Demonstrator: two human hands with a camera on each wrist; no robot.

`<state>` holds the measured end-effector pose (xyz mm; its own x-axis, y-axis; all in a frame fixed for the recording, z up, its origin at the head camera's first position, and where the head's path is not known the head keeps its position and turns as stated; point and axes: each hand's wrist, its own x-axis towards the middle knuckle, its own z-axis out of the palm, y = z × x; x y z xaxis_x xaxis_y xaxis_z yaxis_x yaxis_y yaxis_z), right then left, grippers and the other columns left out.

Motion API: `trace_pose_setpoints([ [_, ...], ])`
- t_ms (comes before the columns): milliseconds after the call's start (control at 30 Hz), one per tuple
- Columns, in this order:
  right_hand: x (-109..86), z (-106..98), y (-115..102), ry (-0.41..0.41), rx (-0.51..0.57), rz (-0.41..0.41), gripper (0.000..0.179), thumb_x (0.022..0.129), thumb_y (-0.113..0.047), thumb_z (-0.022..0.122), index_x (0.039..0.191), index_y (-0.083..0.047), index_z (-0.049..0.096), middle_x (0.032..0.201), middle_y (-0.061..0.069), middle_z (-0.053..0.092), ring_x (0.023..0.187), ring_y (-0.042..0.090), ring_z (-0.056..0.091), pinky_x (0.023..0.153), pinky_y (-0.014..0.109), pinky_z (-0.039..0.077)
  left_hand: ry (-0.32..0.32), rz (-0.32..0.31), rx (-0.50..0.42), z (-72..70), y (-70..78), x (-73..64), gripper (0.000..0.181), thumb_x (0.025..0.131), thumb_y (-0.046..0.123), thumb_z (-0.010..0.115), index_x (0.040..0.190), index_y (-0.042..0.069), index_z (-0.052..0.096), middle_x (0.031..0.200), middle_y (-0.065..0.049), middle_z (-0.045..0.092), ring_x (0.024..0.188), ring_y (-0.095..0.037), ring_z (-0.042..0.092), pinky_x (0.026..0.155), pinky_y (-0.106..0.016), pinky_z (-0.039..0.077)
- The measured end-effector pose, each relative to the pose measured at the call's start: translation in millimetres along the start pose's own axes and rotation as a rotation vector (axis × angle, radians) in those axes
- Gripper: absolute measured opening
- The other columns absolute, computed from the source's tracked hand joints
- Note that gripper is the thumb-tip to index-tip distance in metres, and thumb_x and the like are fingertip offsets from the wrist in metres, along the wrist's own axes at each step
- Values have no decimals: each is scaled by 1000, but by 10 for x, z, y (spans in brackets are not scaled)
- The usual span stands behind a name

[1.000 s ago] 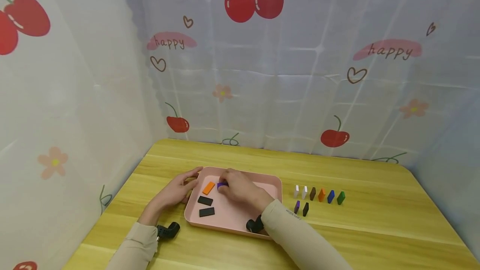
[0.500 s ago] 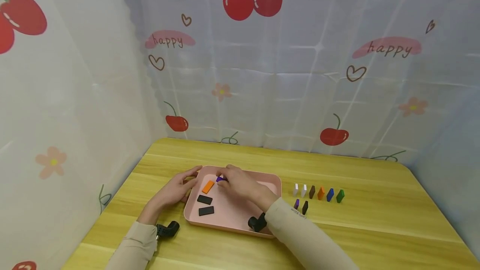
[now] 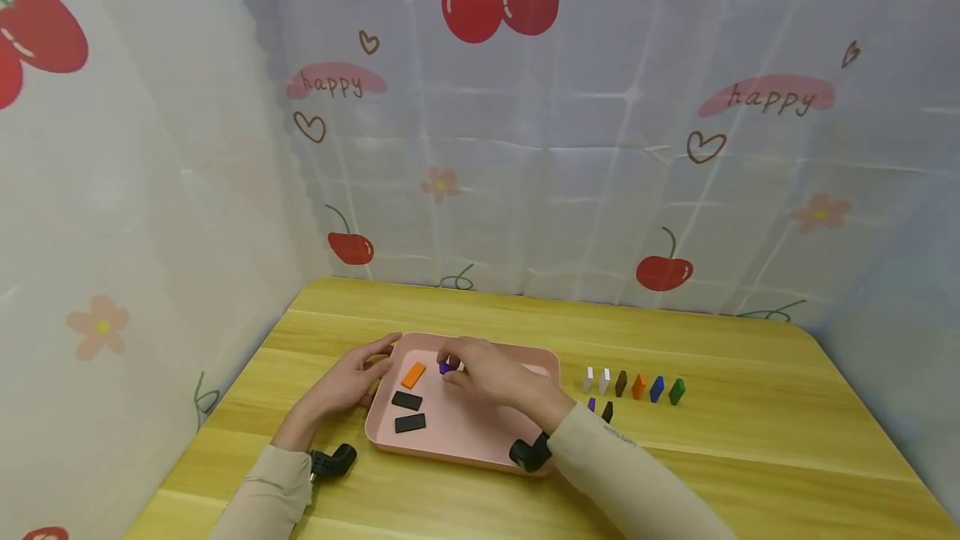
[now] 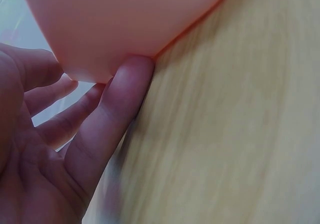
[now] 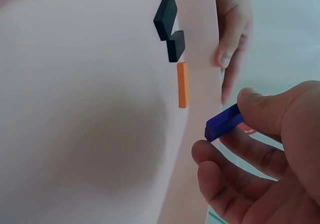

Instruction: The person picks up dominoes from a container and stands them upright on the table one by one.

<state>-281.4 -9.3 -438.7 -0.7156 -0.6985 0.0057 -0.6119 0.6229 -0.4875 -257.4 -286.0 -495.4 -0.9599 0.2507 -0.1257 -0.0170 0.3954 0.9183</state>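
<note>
My right hand is over the back left part of a pink tray. Between thumb and fingers it pinches a purple domino, seen above the tray floor in the right wrist view. An orange domino lies flat inside the tray at the left. In front of it lie two black dominoes, one farther back and one nearer. My left hand rests at the tray's left side, fingers extended. In the left wrist view its thumb touches the tray's outer wall near the table.
Right of the tray, a row of dominoes stands upright on the wooden table, from white to green. Nearer stand a purple one and a black one, partly behind the right sleeve. A patterned curtain hangs behind.
My right hand has shifted slightly right, and the purple domino has turned in its fingers, showing less of its length. The left hand stays at the tray's side.
</note>
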Motion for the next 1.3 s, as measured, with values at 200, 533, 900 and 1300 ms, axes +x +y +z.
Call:
trace_pose_setpoints([
  [200,-117,-39,-14,9,14,-63,20,101,-21,69,119,-14,67,103,-7,65,91,8,58,82,22,53,2,-7,-8,-6,-21,10,52,111,22,48,161,28,37,157,-21,42,120,-34,63,71,-43,65],
  [533,-432,-99,31,21,83,-43,17,100,-21,70,116,-14,68,101,-10,66,88,5,59,78,21,53,-35,21,-36,-8,-35,26,53,111,23,47,162,26,34,157,-23,41,121,-35,63,73,-44,65],
  [900,-832,-141,217,92,124,-54,16,100,-16,70,114,-11,65,104,-7,67,93,8,63,76,22,54,-40,15,-40,0,-27,10,53,111,24,48,162,26,34,157,-23,40,122,-36,62,73,-44,65],
  [1300,-1233,-213,416,118,212,22,12,102,-16,66,114,-13,65,106,-9,64,92,9,63,75,24,55,-17,2,-13,7,11,-18,53,111,23,47,163,24,33,159,-23,39,122,-35,62,72,-43,64],
])
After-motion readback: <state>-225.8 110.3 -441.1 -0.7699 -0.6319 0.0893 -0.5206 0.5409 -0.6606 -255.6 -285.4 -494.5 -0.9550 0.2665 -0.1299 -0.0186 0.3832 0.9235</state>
